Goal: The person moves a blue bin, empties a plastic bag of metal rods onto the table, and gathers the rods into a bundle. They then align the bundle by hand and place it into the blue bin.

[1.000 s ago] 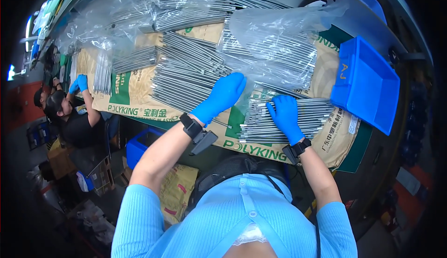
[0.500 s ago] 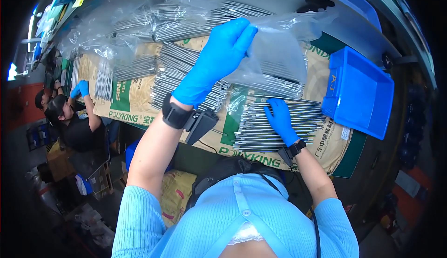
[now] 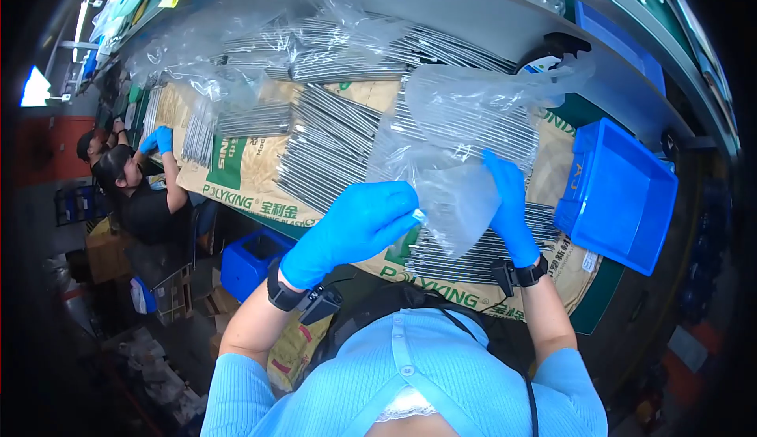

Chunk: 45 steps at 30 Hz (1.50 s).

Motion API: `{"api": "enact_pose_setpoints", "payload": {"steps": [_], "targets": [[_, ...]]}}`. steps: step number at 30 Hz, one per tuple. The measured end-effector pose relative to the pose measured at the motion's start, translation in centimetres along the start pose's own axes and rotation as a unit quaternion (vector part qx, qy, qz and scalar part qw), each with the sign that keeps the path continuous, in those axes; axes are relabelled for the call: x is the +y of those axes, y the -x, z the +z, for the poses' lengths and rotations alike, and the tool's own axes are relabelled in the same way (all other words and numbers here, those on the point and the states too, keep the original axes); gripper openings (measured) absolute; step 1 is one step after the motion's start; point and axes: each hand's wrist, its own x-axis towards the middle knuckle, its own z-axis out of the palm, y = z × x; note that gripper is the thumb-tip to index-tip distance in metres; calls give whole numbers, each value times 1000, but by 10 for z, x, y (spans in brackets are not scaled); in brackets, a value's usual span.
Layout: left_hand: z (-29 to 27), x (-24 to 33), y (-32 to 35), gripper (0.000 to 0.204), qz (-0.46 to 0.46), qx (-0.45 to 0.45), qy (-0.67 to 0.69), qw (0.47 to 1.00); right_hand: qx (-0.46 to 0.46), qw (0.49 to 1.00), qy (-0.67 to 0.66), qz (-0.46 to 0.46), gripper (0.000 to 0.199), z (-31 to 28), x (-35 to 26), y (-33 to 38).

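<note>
My left hand (image 3: pixel 355 228), in a blue glove, is closed on the near edge of a clear plastic sheet (image 3: pixel 457 200). The sheet is crumpled and lies partly over a bundle of thin metal rods (image 3: pixel 465 259) in front of me. At the sheet's right side is my gloved right hand (image 3: pixel 511 204), fingers stretched out and touching or very near the plastic. More rods (image 3: pixel 505 133) show through the sheet behind my hands. Left of them, another pile of rods (image 3: pixel 327 149) lies slanted and uncovered.
A blue bin (image 3: pixel 623 196) stands at the table's right end. Brown printed paper sacks (image 3: pixel 252 177) cover the green table. Crumpled plastic film (image 3: pixel 213 66) lies over rods at the back left. A shelf edge (image 3: pixel 505 23) runs along the back. Co-workers (image 3: pixel 130 184) sit at the far left.
My left hand has come down and toward me, drawing the plastic sheet over the near rods. My right hand has lifted off the rods to the sheet's side. The view has shifted slightly.
</note>
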Motion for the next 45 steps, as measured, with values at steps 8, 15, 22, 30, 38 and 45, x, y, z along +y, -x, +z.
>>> {"api": "enact_pose_setpoints", "payload": {"steps": [8, 15, 22, 30, 38, 45], "targets": [[66, -126, 50, 64, -136, 340, -21, 930, -44, 944, -272, 182, 28, 6, -2, -14], [26, -91, -77, 47, -178, 238, 332, 895, -32, 891, -346, 292, 28, -29, -3, -26], [14, -69, -82, 23, -161, 278, 359, 876, 22, 877, -406, 256, 26, -43, -61, -25], [58, 66, -62, 24, -84, 106, 433, 891, -37, 833, -494, 247, 24, -127, -139, 103], [96, 16, -26, 73, 294, -189, 44, 936, 13, 814, -520, 257, 30, -71, -187, 171], [162, 106, -76, 57, 463, -312, 332, 761, 104, 822, -433, 354, 29, -16, -131, 194]]}}
